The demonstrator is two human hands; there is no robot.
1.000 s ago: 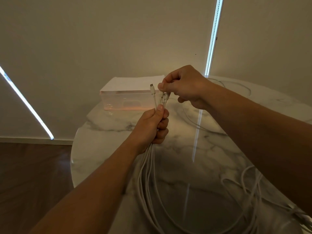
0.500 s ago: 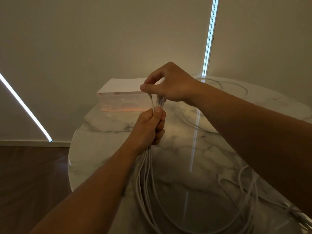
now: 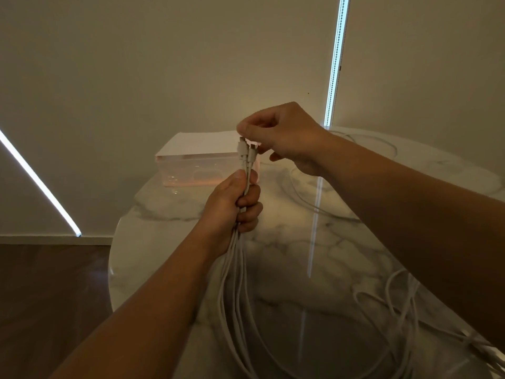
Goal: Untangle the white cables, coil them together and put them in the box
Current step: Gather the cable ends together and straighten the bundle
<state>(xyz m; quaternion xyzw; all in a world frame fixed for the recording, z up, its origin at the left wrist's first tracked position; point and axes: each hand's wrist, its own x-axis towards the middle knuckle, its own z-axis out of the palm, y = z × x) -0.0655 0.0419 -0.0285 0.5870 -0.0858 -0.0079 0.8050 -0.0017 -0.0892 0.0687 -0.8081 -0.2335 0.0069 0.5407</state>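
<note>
Several white cables (image 3: 235,247) rise as one bundle, gripped in the fist of the left hand (image 3: 229,209) above the marble table (image 3: 341,242), while the right hand (image 3: 287,135) pinches their plug ends (image 3: 244,152) level, apparently so coiling starts even; the clear box (image 3: 191,170) stands just behind.

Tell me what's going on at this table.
A person is sorting white cables over a marble table. The left hand holds the bundle upright in its grip, while the right hand pinches the plug ends above it. The rest trails down in loose loops across the table. The clear box sits behind the hands; the cables are not in it yet.
</note>
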